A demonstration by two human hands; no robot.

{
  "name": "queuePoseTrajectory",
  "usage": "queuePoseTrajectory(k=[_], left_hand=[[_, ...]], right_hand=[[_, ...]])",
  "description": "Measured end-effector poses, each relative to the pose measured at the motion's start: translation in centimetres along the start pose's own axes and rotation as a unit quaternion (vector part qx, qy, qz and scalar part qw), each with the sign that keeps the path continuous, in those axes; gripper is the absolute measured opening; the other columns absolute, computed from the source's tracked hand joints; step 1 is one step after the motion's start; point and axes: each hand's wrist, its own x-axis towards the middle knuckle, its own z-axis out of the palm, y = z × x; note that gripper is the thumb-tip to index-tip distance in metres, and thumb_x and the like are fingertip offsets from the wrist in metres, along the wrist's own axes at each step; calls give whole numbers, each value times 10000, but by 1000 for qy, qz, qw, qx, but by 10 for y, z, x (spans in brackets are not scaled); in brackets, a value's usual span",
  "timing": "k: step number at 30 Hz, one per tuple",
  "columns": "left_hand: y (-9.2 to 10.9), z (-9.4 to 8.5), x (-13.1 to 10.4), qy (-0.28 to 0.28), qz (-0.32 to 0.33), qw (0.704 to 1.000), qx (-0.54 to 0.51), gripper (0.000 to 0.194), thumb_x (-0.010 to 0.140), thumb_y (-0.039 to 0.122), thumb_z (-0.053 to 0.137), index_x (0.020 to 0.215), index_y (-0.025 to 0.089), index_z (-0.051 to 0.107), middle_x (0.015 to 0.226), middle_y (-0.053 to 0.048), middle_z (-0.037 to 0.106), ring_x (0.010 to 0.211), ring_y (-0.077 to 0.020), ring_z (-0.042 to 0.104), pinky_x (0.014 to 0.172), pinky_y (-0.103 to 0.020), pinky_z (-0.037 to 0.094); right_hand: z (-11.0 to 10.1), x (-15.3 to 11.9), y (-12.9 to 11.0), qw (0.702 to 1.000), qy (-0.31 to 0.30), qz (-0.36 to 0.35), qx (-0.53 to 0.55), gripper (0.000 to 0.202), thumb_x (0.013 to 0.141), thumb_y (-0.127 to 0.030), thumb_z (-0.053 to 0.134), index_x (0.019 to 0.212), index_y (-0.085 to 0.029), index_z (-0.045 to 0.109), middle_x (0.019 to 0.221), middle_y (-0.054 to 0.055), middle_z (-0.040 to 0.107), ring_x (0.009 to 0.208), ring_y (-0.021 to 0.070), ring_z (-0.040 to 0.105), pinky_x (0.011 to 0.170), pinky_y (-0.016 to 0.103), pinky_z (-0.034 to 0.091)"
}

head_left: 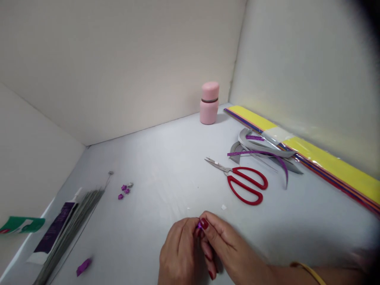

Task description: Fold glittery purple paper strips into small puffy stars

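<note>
My left hand [179,247] and my right hand [221,241] meet at the lower middle of the view. Between their fingertips a small purple piece [199,225] is pinched, mostly hidden by the fingers. Beyond my right hand lie scissors [228,171] with red handles, blades pointing to the upper left. Small white scraps [223,207] rest just past my fingertips. Off to the left sits a group of small purple stars [120,196] with a silver one [130,185].
A pink bottle [209,107] stands near the back wall. Grey and purple strips [267,152] lie beside a yellow pack [320,156] at the right. Wires [74,229], a purple-and-white tube [55,229] and a crumpled purple piece [83,267] lie at the left.
</note>
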Motion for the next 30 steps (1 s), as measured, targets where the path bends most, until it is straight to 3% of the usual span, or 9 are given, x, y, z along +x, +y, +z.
queuePoseTrajectory(k=[5, 9, 13, 17, 24, 30], left_hand=[[0, -6, 7, -36, -56, 997, -44, 217, 902, 141, 370, 883, 194, 580, 681, -43, 650, 650, -181, 640, 620, -306, 516], [-2, -13, 9, -66, -39, 990, -116, 227, 901, 139, 377, 919, 211, 592, 761, -38, 661, 686, -161, 634, 626, -274, 502], [-3, -12, 4, -8, -37, 993, -109, 191, 859, 119, 472, 1000, 211, 563, 853, -32, 653, 769, -151, 624, 685, -255, 483], [-4, -9, 2, 50, 16, 998, -32, 209, 802, 69, 571, 985, 169, 573, 853, -46, 653, 780, -151, 612, 715, -247, 476], [-10, -6, 0, 28, 49, 998, -19, 198, 885, 93, 470, 1024, 128, 607, 869, -84, 680, 796, -148, 611, 731, -243, 490], [-14, -3, -7, 39, 81, 995, 38, 247, 841, 61, 541, 1079, 108, 591, 911, -109, 680, 835, -180, 613, 735, -273, 519]], right_hand=[[-2, 1, -1, 1000, -8, -1, 30, 390, 872, -546, 394, 726, -186, 433, 502, -84, 439, 377, 49, 429, 382, 159, 309], [-10, 2, -11, 996, -59, 33, 56, 350, 872, -501, 426, 725, -183, 439, 490, -87, 444, 329, 38, 399, 352, 150, 289], [-12, 2, -15, 998, -40, 16, 48, 347, 859, -491, 463, 712, -177, 453, 489, -86, 443, 343, 32, 392, 366, 145, 286], [-11, 3, -11, 1000, -20, 15, 14, 369, 861, -511, 454, 705, -176, 458, 487, -80, 445, 372, 42, 418, 381, 150, 290], [-18, 7, -11, 998, -38, 15, -53, 402, 863, -543, 419, 709, -173, 452, 512, -69, 452, 403, 55, 442, 409, 167, 326], [-20, 6, -8, 993, -38, -11, -113, 416, 876, -536, 392, 656, -184, 415, 502, -70, 436, 392, 50, 420, 400, 164, 327]])
